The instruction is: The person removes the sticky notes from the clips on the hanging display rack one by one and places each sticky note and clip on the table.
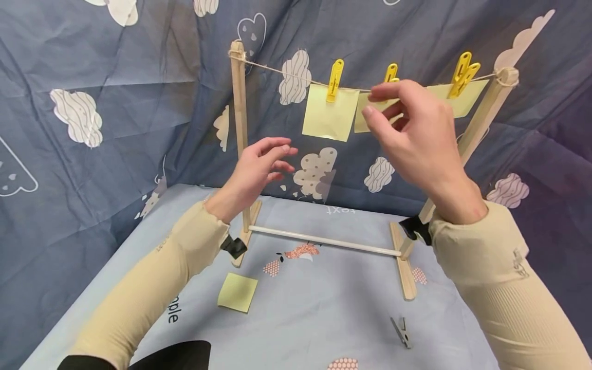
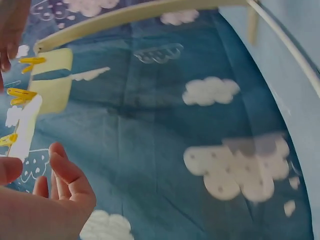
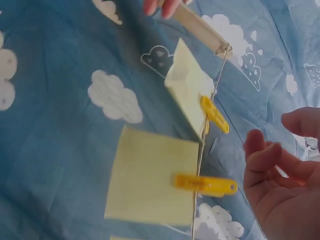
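Three yellow sticky notes hang from a string tied between two wooden posts. A yellow clothespin [image 1: 335, 80] grips the left note [image 1: 330, 115]; another clothespin [image 3: 206, 184] holds the middle note [image 3: 152, 175]. The right note [image 1: 470, 96] hangs from a third clothespin [image 1: 463, 75]. My right hand [image 1: 418, 136] is raised in front of the middle note, fingers bent and holding nothing; its fingertips are apart from the clothespin in the right wrist view. Lower and to the left, my left hand [image 1: 259, 174] hovers with loosely bent fingers and nothing in them.
A loose sticky note [image 1: 237, 292] lies on the light cloth at the front left. A grey clothespin [image 1: 401, 332] lies at the front right. The left post [image 1: 240, 103] and right post [image 1: 485, 115] stand on wooden feet joined by a white rod [image 1: 324, 240].
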Motion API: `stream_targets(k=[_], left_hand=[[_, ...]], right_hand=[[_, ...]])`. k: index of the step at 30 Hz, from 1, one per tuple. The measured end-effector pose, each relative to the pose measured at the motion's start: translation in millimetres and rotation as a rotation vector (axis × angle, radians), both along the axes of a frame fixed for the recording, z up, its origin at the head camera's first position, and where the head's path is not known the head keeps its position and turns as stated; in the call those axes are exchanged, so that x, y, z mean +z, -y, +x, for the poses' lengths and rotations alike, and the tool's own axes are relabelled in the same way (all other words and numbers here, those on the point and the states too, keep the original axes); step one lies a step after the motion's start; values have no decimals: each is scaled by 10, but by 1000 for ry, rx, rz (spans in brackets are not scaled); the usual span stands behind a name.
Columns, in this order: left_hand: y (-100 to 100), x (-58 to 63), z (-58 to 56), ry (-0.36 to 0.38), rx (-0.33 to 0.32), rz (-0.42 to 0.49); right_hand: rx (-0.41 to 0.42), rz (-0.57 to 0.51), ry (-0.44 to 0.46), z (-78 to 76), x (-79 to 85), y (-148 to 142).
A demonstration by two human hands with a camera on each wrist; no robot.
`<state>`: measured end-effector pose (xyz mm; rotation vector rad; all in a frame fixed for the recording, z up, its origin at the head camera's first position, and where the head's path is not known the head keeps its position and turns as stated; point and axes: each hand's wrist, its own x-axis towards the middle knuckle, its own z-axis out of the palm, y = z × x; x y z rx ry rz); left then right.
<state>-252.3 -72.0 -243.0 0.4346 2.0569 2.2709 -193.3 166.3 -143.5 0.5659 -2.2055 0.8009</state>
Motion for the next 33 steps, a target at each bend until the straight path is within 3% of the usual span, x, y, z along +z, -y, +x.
stream_targets(k=[4, 10, 19, 28, 33], left_hand=[[-149, 88, -30, 64, -24, 101], [-343, 192, -70, 72, -51, 148], [-537, 290, -128, 74, -49, 180], [-578, 284, -163, 6, -1, 157], [-556, 279, -166, -23, 23, 133]], right_hand=[[-18, -25, 133, -111, 111, 119], [-68, -16, 264, -272, 228, 246], [-54, -150, 460, -409, 328, 421], [42, -278, 569, -555, 418, 510], [80, -288, 584, -585, 436, 519]])
